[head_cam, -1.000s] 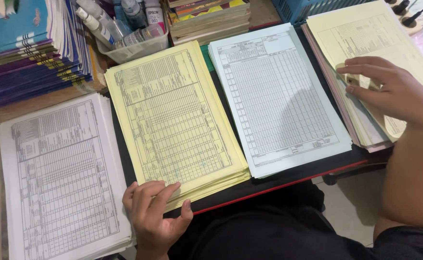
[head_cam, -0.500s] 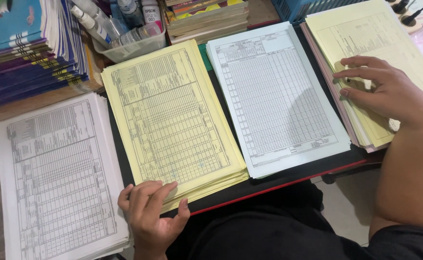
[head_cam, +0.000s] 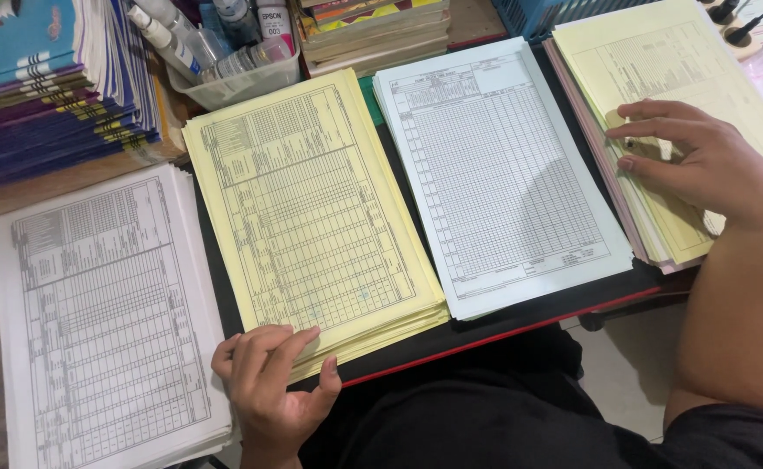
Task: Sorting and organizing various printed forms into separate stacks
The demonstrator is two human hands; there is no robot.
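Black desk [head_cam: 520, 323] carries 4 paper stacks. Left hand [head_cam: 268, 382] still grips the near corner of the yellow stack [head_cam: 312, 208]; right hand [head_cam: 703, 161], fingers spread flat, has slid slightly down the right yellow stack [head_cam: 660, 61].

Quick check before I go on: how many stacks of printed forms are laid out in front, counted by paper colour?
White paper form stack: 1
Yellow paper form stacks: 2
Pale blue paper form stack: 1
Total: 4

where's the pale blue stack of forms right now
In the head view, the pale blue stack lies centre-right on the desk, between the yellow stack and the right hand.
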